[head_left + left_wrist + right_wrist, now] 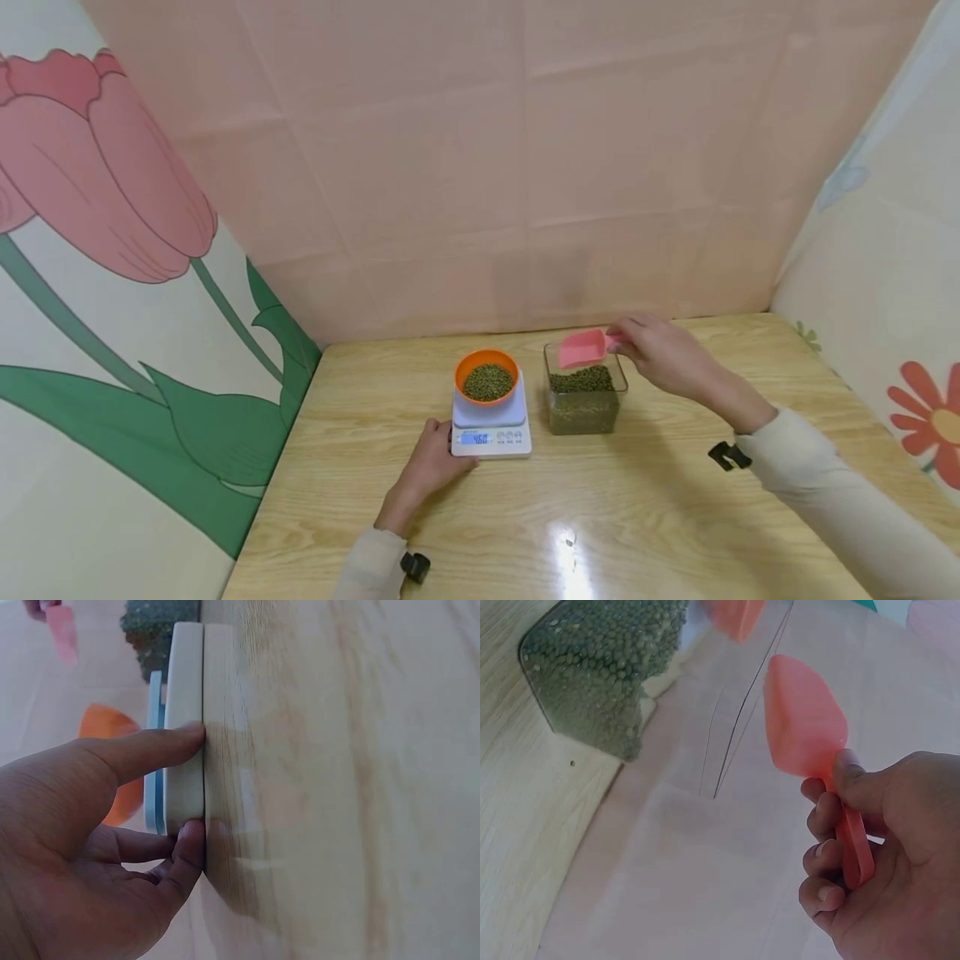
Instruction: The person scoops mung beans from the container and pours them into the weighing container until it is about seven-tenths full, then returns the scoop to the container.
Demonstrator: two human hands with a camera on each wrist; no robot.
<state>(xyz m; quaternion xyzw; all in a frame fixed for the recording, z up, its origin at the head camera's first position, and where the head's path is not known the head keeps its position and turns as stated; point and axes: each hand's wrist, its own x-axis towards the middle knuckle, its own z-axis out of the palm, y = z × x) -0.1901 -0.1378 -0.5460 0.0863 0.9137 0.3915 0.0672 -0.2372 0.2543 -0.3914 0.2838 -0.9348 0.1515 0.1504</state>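
My right hand (667,354) grips the handle of a pink scoop (582,348), fingers curled round it. The scoop is over a clear rectangular container (583,417) partly filled with green mung beans (604,645). With my left hand (435,458) I hold the front left corner of a white kitchen scale (491,443). In the left wrist view the thumb lies along one edge of the scale and the fingertips press the adjoining side. An orange bowl (464,369) with mung beans in it stands on the scale's platform, and the digital display is lit.
The wooden table (375,392) ends at a pink cloth-like backdrop (420,208) close behind the bowl and container. Side panels with flower pictures border it, a tulip (112,158) on the left and a red flower (918,408) on the right. A stray bean (572,763) lies beside the container.
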